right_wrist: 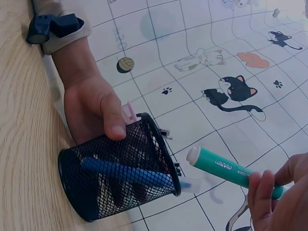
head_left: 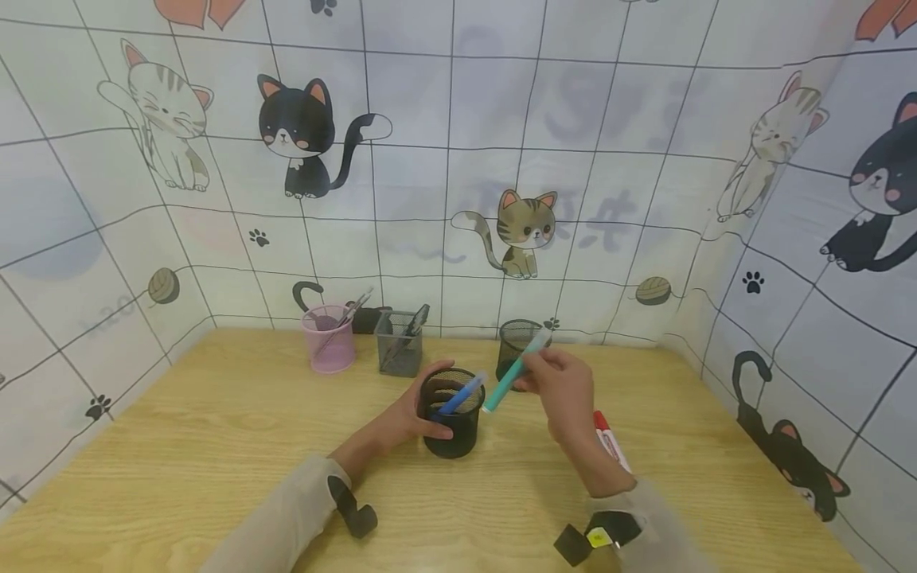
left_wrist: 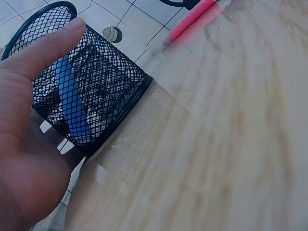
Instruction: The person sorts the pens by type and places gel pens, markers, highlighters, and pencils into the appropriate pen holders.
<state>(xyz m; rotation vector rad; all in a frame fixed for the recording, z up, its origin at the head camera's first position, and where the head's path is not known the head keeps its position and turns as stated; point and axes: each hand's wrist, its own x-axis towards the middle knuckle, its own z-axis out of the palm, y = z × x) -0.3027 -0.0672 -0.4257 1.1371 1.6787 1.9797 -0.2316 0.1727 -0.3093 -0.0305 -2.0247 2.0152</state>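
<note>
My left hand grips a round black mesh pen cup from its left side, with the thumb across the front. Inside the cup leans a blue marker, its pale capped end standing above the rim. To the right of the rim, my right hand pinches a teal-green marker near its upper end. This marker slants, its pale lower end apart from the cup; the right wrist view shows the green barrel beside the cup's opening. A red-and-white marker lies on the table, partly behind the right forearm.
Along the back stand a pink pen cup with pens, a grey square mesh holder with dark items, and another black mesh cup behind the right hand. A cat-print cloth encloses the wooden table.
</note>
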